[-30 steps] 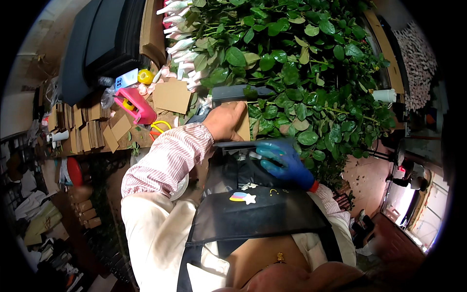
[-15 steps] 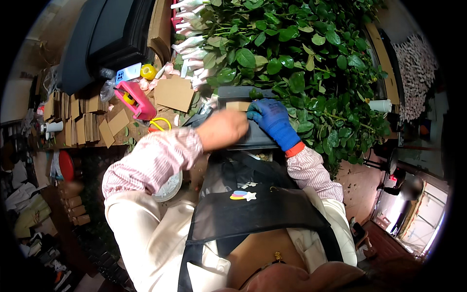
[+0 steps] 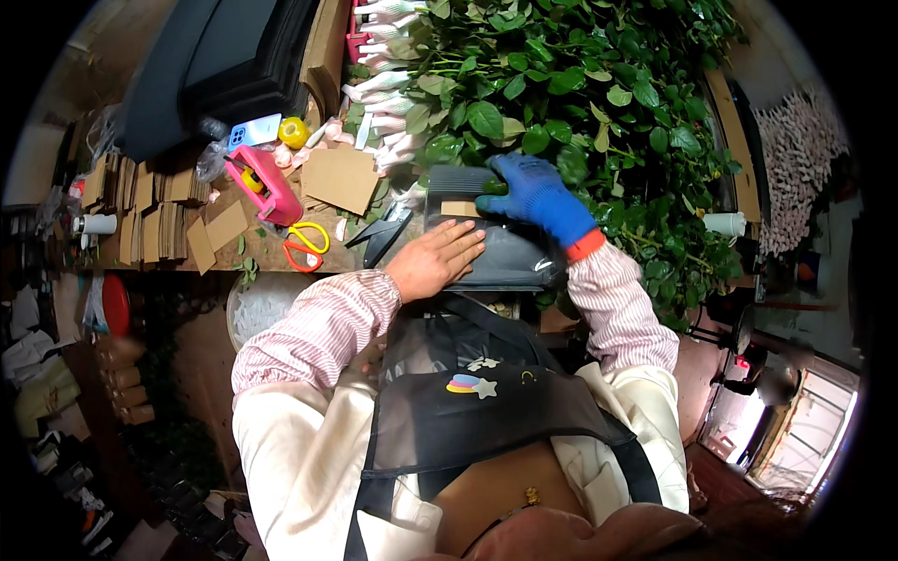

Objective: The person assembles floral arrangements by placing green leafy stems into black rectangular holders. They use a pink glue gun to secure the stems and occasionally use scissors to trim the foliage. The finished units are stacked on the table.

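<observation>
My left hand (image 3: 438, 260), bare, lies flat with fingers stretched out on a dark grey-black sheet (image 3: 510, 266) at the table's front edge. A ribbed black strip (image 3: 463, 179) lies at the far end of that sheet. Between the two, beyond my left fingertips, shows a small piece of brown cardboard (image 3: 458, 208). My right hand (image 3: 538, 199), in a blue knitted glove, is over the sheet's right side, thumb and fingers apart, holding nothing that I can see. Leafy green stems (image 3: 571, 122) lie just beyond it, their far-left ends bearing pale, net-wrapped flower heads (image 3: 383, 89).
Left of the sheet lie a black V-shaped object (image 3: 382, 236), scissors with yellow and orange handles (image 3: 307, 248), a pink tape dispenser (image 3: 265, 187), cardboard pieces (image 3: 339, 179), a phone (image 3: 254, 133) and a yellow tape roll (image 3: 294, 132). Below the table edge stands a white-filled bucket (image 3: 267, 309).
My left hand, blurred before above the sheet, has come down flat on it. The right hand has shifted slightly right and away from me, its fingers spreading; the cardboard there shows less.
</observation>
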`<state>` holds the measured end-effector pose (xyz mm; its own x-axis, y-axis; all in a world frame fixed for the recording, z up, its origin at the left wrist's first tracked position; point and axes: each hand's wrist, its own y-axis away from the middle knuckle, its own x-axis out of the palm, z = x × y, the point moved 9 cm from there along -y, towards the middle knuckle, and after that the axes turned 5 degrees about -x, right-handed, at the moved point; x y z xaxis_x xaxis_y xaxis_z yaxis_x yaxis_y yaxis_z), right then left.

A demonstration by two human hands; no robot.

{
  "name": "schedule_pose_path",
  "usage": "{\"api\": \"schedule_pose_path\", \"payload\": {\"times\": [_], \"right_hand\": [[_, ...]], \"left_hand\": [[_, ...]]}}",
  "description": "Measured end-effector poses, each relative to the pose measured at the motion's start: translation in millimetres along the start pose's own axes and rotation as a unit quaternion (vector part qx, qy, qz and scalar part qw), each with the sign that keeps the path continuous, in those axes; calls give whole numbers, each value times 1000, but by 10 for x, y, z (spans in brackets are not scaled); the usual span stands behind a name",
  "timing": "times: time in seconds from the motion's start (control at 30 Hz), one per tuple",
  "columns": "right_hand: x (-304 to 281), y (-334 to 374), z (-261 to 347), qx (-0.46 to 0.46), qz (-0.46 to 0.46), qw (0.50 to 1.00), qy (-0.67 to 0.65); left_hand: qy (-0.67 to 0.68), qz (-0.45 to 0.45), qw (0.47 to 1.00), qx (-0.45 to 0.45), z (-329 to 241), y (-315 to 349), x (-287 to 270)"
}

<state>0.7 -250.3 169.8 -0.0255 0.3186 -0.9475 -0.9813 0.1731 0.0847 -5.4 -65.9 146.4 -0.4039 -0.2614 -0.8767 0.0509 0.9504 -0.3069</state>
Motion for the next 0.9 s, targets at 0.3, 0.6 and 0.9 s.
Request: {"api": "schedule_pose_path", "payload": {"times": [0.3, 0.6, 0.9], "right_hand": [[296, 771, 648, -139, -80, 974, 158], [851, 952, 779, -25, 80, 937, 339], [905, 995, 786, -58, 132, 921, 363]], "left_hand": [[-6, -58, 997, -49, 26, 31, 10], [-50, -352, 914, -197, 221, 859, -324], [-89, 59, 852, -513, 1516, 1448, 546]]}}
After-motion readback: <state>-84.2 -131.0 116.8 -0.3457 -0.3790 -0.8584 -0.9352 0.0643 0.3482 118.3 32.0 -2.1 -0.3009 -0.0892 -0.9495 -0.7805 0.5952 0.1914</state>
